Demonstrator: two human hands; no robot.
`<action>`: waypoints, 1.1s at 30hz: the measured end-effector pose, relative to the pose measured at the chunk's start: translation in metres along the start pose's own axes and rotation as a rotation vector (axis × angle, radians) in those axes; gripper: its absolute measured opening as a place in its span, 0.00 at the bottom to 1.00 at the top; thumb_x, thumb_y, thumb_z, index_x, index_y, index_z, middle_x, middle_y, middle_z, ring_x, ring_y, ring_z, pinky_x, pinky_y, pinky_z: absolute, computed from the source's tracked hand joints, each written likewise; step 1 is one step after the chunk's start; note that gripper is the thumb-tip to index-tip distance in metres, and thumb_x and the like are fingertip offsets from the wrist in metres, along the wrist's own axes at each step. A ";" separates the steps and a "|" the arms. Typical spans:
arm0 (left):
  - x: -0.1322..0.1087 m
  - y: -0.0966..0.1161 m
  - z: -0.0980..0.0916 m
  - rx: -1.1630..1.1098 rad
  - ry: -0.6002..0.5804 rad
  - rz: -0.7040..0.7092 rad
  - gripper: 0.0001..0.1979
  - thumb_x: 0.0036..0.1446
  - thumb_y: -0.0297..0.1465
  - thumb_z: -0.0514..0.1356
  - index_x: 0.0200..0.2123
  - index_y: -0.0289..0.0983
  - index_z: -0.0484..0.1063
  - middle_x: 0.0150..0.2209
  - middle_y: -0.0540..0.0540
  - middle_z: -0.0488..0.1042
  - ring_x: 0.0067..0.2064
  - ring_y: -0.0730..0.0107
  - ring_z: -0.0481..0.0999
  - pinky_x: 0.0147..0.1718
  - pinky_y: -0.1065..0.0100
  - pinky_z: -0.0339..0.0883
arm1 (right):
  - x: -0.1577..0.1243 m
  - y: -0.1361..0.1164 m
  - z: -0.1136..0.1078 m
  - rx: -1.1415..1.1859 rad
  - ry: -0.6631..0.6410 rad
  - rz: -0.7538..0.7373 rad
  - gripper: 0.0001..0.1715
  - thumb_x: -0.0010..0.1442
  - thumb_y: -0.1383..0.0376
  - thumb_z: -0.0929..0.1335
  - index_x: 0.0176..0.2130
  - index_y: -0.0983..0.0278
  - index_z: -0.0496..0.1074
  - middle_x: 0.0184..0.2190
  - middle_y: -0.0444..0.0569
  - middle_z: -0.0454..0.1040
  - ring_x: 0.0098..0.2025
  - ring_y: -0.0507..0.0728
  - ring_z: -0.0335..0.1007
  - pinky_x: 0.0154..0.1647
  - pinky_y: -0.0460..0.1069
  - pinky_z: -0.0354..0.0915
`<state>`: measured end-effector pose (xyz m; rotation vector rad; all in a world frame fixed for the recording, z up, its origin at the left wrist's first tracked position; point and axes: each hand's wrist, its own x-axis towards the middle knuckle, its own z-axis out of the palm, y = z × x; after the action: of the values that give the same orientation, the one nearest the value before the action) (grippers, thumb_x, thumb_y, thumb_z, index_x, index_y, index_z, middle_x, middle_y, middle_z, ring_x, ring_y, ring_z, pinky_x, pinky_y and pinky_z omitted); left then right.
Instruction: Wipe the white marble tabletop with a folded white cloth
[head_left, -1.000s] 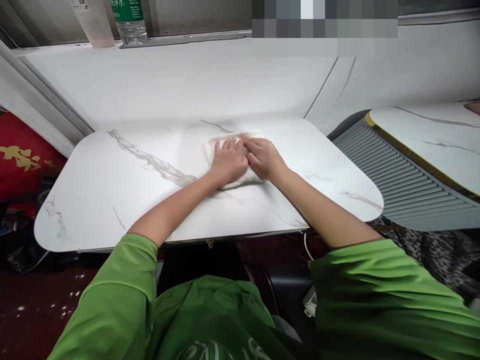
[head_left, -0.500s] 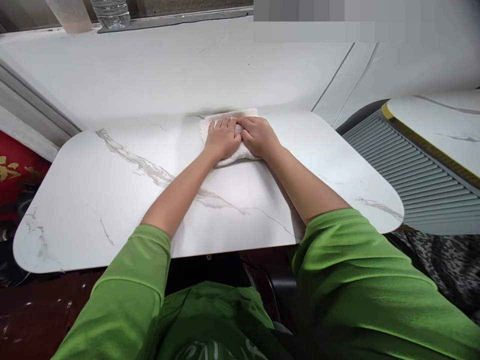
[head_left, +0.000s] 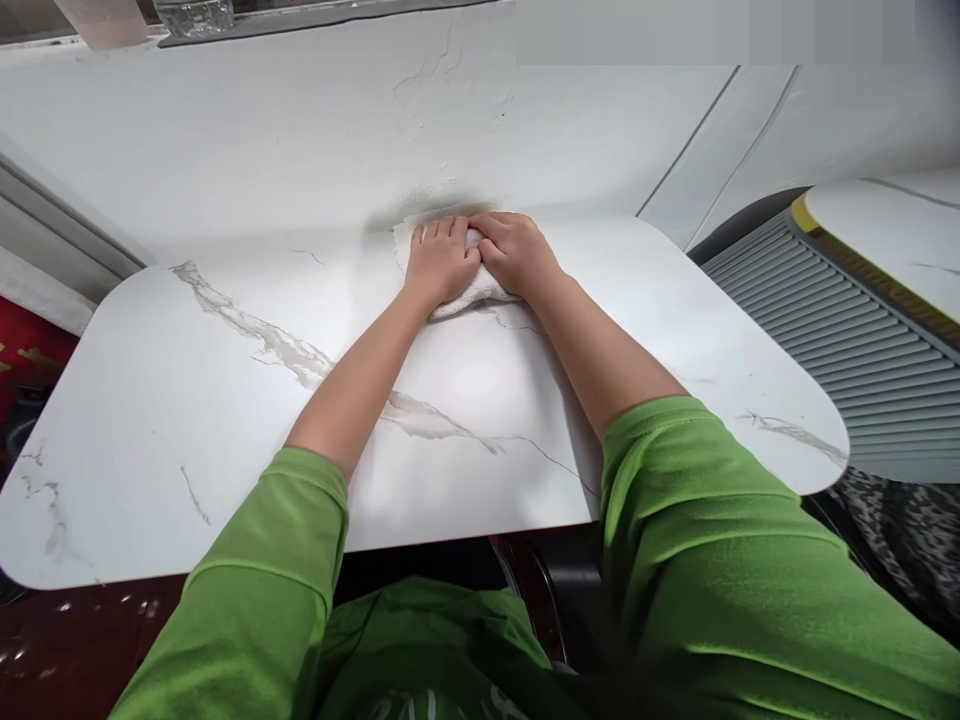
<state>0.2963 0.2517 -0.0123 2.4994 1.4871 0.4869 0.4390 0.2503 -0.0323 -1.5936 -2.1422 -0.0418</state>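
Observation:
A folded white cloth (head_left: 480,292) lies on the white marble-patterned tabletop (head_left: 247,440), close to the wall. My left hand (head_left: 442,262) presses down on it, the fingers stretched out and slightly apart over its far part. Beside it, my right hand (head_left: 519,252) has its fingers curled over the cloth's right side and grips it. Both thumbs almost meet in the middle. Much of the cloth is hidden under the two hands; its far left edge and near edge show.
The white wall (head_left: 300,140) rises right behind the table's far edge. On a ledge at the upper left stand a clear plastic bottle (head_left: 196,15) and a pale translucent cup (head_left: 109,22). Another table (head_left: 900,215) with a ribbed grey side (head_left: 847,340) is at the right.
Both hands have pushed the cloth a little away from me, closer to the wall. The view has also shifted slightly, so the table looks larger and lower.

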 end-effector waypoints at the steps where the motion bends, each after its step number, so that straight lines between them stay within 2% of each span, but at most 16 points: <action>1: 0.001 0.000 0.000 -0.003 0.003 0.003 0.21 0.68 0.30 0.44 0.61 0.37 0.62 0.65 0.41 0.63 0.69 0.57 0.56 0.70 0.53 0.40 | 0.002 0.002 0.001 0.002 0.010 -0.007 0.30 0.70 0.58 0.50 0.58 0.62 0.69 0.55 0.53 0.74 0.58 0.66 0.67 0.59 0.63 0.61; 11: 0.014 -0.005 -0.003 0.008 0.022 0.008 0.20 0.68 0.30 0.44 0.59 0.38 0.64 0.62 0.42 0.67 0.67 0.58 0.59 0.68 0.54 0.43 | 0.019 0.016 0.014 -0.005 0.060 -0.019 0.28 0.69 0.59 0.51 0.54 0.61 0.71 0.53 0.54 0.76 0.55 0.67 0.69 0.58 0.62 0.63; 21: 0.006 -0.001 -0.005 0.063 -0.029 -0.013 0.24 0.68 0.30 0.43 0.64 0.33 0.60 0.68 0.41 0.60 0.70 0.60 0.54 0.70 0.55 0.38 | 0.012 0.017 0.018 -0.049 0.075 -0.043 0.27 0.69 0.59 0.52 0.57 0.59 0.69 0.54 0.54 0.75 0.56 0.67 0.68 0.57 0.63 0.62; 27: -0.016 0.005 -0.010 0.103 -0.066 -0.001 0.26 0.68 0.31 0.42 0.67 0.31 0.56 0.70 0.40 0.56 0.71 0.61 0.51 0.70 0.54 0.38 | -0.011 -0.001 0.008 -0.035 0.070 -0.026 0.27 0.64 0.64 0.54 0.57 0.61 0.69 0.58 0.55 0.72 0.59 0.68 0.66 0.59 0.65 0.59; 33: -0.060 0.025 -0.014 0.123 -0.081 -0.013 0.27 0.68 0.32 0.42 0.68 0.32 0.55 0.71 0.40 0.53 0.72 0.60 0.50 0.71 0.53 0.38 | -0.053 -0.022 -0.012 -0.039 0.010 -0.066 0.29 0.61 0.67 0.55 0.58 0.64 0.68 0.60 0.56 0.70 0.61 0.66 0.64 0.61 0.64 0.58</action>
<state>0.2849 0.1866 -0.0024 2.5665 1.5448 0.2974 0.4342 0.1923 -0.0362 -1.5404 -2.1990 -0.1129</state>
